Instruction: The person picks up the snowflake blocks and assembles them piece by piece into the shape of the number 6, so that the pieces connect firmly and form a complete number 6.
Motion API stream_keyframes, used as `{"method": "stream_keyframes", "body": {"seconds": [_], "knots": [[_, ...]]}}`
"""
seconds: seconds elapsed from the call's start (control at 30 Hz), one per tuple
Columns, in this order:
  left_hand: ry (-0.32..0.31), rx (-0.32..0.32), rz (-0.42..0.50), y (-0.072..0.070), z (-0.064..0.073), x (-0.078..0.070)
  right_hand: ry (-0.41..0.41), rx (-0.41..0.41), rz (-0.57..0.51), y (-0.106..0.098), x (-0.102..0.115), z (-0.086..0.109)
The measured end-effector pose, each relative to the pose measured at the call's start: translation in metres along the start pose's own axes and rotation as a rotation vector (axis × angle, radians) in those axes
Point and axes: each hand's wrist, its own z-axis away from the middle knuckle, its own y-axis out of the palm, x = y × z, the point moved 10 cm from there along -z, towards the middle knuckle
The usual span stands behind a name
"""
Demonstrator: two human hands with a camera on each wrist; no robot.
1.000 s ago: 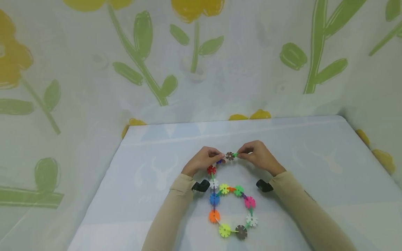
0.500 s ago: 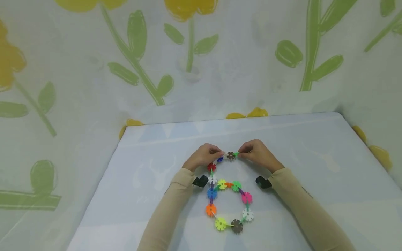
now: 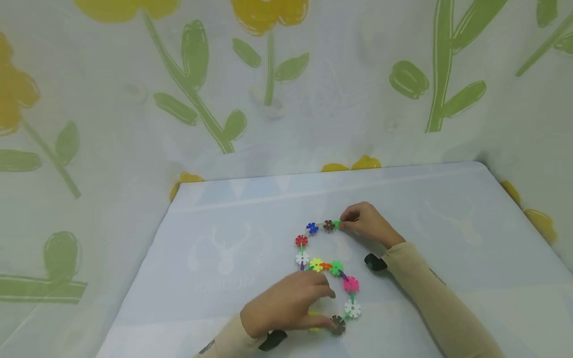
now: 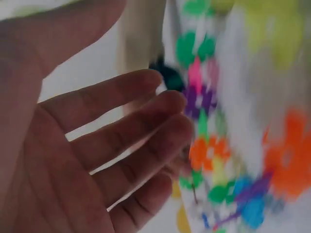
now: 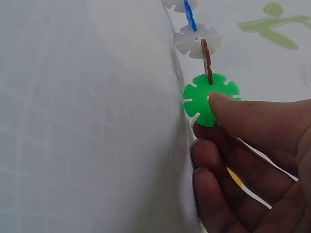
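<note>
A chain of notched plastic snowflake discs lies on the table, shaped like a 6. My right hand [image 3: 369, 224] pinches the green disc [image 5: 197, 99] at its upper end between thumb and fingers. A brown disc [image 3: 329, 225] slots into that green one, followed by a blue disc [image 3: 312, 228] and a red disc [image 3: 301, 240]. My left hand [image 3: 286, 303] hovers over the lower ring's left side, fingers apart and holding nothing. It hides several discs there. A pink disc [image 3: 351, 285] and a dark brown disc [image 3: 338, 325] show on the ring. The left wrist view is blurred.
The pale table [image 3: 215, 238] has faint printed patterns. Behind it hangs a white backdrop [image 3: 331, 114] with yellow flowers and green stems. Black wrist cameras, such as the right one [image 3: 375, 262], sit close to the table beside the chain.
My left hand has let go of the chain's upper part and moved down and toward me over the lower ring. My right hand keeps its pinch on the green disc.
</note>
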Motion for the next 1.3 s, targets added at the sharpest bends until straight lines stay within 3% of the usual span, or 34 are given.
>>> {"method": "stream_keyframes", "body": {"seconds": [0.13, 0.2, 0.33, 0.53, 0.77, 0.9, 1.0, 1.07, 1.23, 1.3], "knots": [[0.076, 0.048, -0.224, 0.022, -0.003, -0.026, 0.019, -0.027, 0.002, -0.004, -0.005, 0.001], [0.089, 0.039, -0.311, 0.029, -0.006, -0.031, 0.025, -0.042, 0.004, -0.006, -0.007, 0.002], [0.077, 0.007, -0.386, 0.032, -0.009, -0.032, 0.016, -0.06, -0.006, -0.006, -0.007, 0.002], [-0.017, 0.052, -0.314, 0.031, -0.013, -0.021, 0.013, -0.082, -0.003, -0.004, -0.003, 0.002], [-0.038, -0.014, -0.372, 0.025, -0.015, -0.017, 0.006, -0.117, 0.003, -0.007, 0.0, 0.002], [-0.038, -0.054, -0.308, 0.019, -0.012, -0.015, 0.027, -0.103, 0.0, -0.007, -0.004, 0.004], [-0.08, -0.115, -0.198, 0.001, -0.005, -0.002, 0.029, -0.12, 0.007, -0.016, -0.005, 0.006], [-0.125, -0.212, -0.151, -0.024, 0.002, 0.014, 0.023, -0.163, 0.015, -0.03, -0.001, 0.009], [-0.279, -0.581, -0.199, -0.104, 0.034, 0.062, -0.042, -0.35, 0.012, -0.077, 0.024, 0.026], [-0.349, -0.693, -0.217, -0.127, 0.048, 0.08, -0.08, -0.436, 0.011, -0.094, 0.039, 0.037]]}}
